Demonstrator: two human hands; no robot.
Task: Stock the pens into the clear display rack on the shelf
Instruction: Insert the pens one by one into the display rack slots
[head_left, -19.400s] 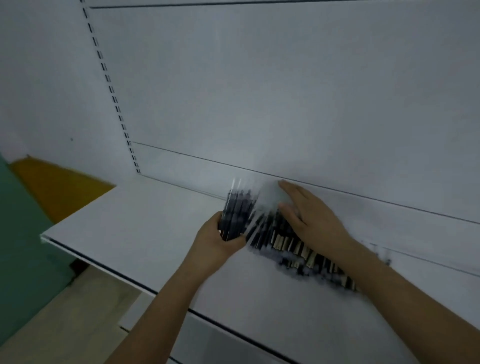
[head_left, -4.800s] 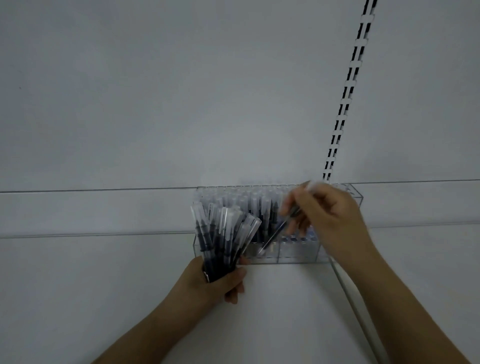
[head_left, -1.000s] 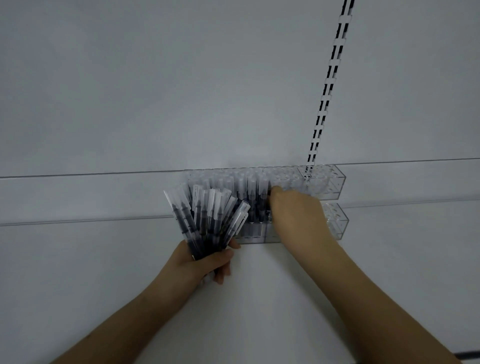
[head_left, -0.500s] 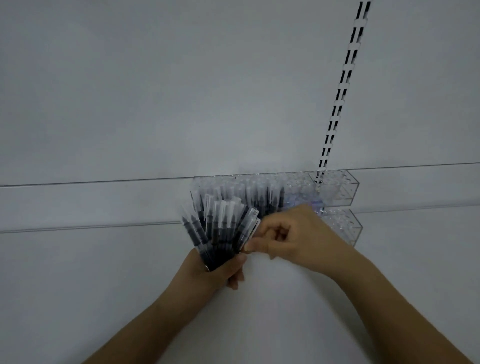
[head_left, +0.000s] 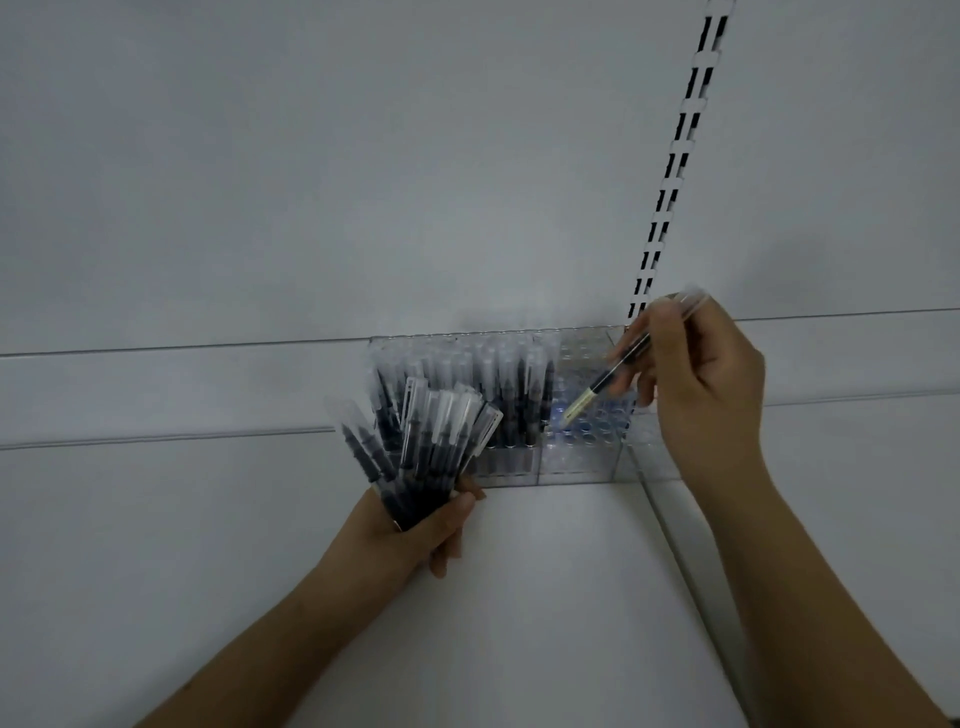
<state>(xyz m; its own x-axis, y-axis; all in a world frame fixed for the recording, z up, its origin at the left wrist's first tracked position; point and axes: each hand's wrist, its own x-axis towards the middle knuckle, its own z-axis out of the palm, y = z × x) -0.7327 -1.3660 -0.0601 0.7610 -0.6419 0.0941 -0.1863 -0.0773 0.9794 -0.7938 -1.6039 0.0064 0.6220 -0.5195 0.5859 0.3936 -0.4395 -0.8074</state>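
the left hand grips a fanned bundle of pens, caps up, just in front of the rack's left end. the right hand pinches a single pen, tilted, its pale tip pointing down and left over the empty holes. the two hands are apart. the clear rack stands on the white shelf against the back panel; its left part is filled with upright pens, its right part shows open holes. a slotted strip runs up the panel.
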